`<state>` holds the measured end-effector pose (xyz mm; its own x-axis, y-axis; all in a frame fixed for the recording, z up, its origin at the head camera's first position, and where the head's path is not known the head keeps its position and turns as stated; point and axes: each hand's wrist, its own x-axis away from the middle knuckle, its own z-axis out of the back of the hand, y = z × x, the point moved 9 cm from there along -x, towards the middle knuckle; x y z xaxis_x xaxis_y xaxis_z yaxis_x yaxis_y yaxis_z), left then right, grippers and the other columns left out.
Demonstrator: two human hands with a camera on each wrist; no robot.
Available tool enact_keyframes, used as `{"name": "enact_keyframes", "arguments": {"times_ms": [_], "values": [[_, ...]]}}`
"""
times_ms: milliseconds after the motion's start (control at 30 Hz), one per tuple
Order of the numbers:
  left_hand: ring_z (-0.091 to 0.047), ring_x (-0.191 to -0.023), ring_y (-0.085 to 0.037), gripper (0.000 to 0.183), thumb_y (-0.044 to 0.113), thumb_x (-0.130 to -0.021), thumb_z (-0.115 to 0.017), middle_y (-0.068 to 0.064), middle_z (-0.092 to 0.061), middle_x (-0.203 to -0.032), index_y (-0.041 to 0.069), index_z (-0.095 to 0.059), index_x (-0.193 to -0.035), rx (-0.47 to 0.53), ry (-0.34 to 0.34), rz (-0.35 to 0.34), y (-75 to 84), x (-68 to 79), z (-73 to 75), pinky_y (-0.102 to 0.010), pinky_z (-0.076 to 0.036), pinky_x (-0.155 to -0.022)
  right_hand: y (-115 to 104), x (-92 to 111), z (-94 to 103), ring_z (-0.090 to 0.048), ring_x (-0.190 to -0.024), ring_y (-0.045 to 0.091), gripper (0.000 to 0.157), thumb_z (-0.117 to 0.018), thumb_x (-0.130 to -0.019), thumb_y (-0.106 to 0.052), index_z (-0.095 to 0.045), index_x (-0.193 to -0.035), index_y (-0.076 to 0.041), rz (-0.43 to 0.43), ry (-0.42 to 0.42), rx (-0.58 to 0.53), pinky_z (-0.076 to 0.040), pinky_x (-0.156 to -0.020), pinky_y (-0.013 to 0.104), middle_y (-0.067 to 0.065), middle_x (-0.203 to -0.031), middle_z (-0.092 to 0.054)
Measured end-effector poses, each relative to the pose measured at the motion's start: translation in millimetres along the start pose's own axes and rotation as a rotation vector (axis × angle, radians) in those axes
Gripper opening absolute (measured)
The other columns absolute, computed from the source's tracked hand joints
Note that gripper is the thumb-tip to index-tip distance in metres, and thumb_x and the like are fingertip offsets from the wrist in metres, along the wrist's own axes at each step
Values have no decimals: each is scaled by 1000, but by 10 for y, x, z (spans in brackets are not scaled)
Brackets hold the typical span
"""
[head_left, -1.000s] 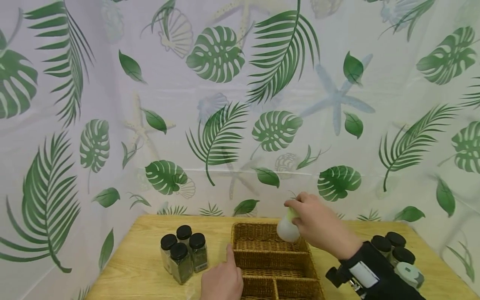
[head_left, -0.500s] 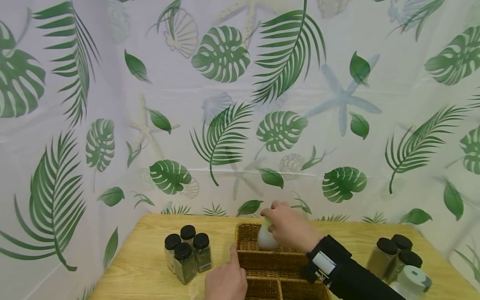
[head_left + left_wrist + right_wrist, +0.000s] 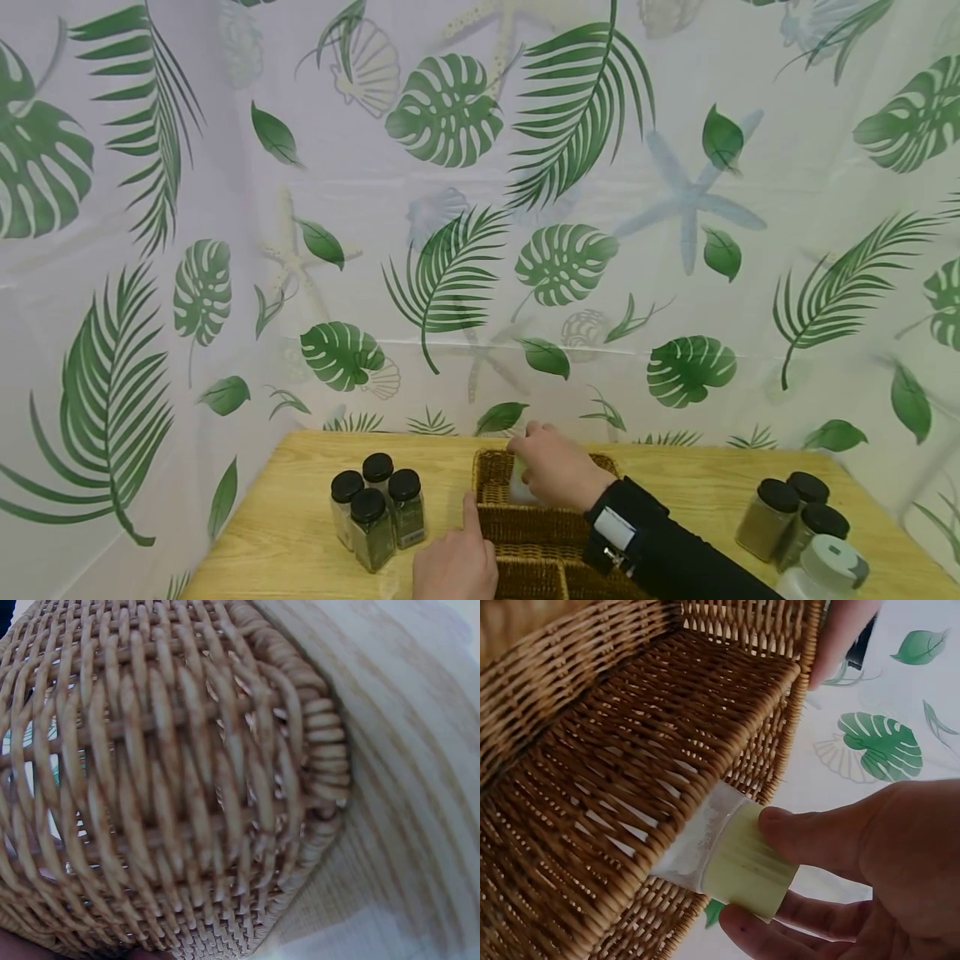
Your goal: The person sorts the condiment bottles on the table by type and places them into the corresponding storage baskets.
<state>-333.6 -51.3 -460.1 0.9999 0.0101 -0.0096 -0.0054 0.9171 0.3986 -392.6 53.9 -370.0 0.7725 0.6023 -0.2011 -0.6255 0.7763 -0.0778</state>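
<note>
On the tabletop (image 3: 690,471), the right hand (image 3: 561,467) pinches a jar (image 3: 739,859) in the basket's (image 3: 534,522) twelve-o'clock box, likely to place, then let go; left hand (image 3: 459,560) points.

The basket (image 3: 532,525), towards the far edge of the surface (image 3: 697,492), is woven from brown, fibrous strands, rough and knobbly, with a bound rim. The container (image 3: 697,844) in it has a matt, faintly ribbed cap (image 3: 751,861) like pale green plastic and a smooth, cloudy, translucent body. The surface itself looks like wood, pale yellow and smooth, with streaky grain. Near its left edge, the four jars (image 3: 372,542) are see-through, glass or plastic, I can't tell, under black, plastic-looking lids. Behind its far edge hangs a thin, printed sheet (image 3: 480,187), lightly creased. The black sleeve (image 3: 678,537) seems matt cloth.
</note>
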Motion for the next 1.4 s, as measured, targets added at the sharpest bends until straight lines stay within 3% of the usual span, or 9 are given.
{"name": "enact_keyframes", "arguments": {"times_ms": [533, 800, 1133, 1400], "values": [[-17, -42, -15, 53, 25, -101, -53, -4, -39, -45, 7, -45, -151, 16, 12, -7, 10, 10, 12, -34, -16, -45, 34, -15, -45, -57, -85, 27, 30, -71, -89, -3, -70, -119, -3, -34, -6, -14, -51, -74, 41, 12, -97, -61], [-15, -41, -14, 53, 24, -101, -54, -3, -38, -44, 7, -46, -150, 21, 22, -11, 14, 25, 28, -33, -15, -44, 66, 83, 27, -58, -90, 27, 46, -67, -92, -8, -61, -138, -7, -71, 11, -20, -42, -63, 34, 13, -107, -62], [-15, -42, -14, 54, 23, -101, -53, -3, -37, -44, 6, -44, -151, 33, 21, -20, 30, 27, 20, -33, -14, -44, 320, 385, 227, -60, -102, 27, 48, -70, -93, -16, -60, -139, -8, -163, 45, -67, -50, -77, 40, 11, -116, -63], [-15, -42, -14, 56, 23, -101, -53, -2, -37, -44, 5, -42, -152, 34, 4, -26, 16, 25, 14, -34, -14, -45, 611, 807, 454, -65, -103, 29, 43, -72, -92, -20, -64, -133, -8, -241, 23, -66, -55, -81, 45, 11, -119, -65]]}}
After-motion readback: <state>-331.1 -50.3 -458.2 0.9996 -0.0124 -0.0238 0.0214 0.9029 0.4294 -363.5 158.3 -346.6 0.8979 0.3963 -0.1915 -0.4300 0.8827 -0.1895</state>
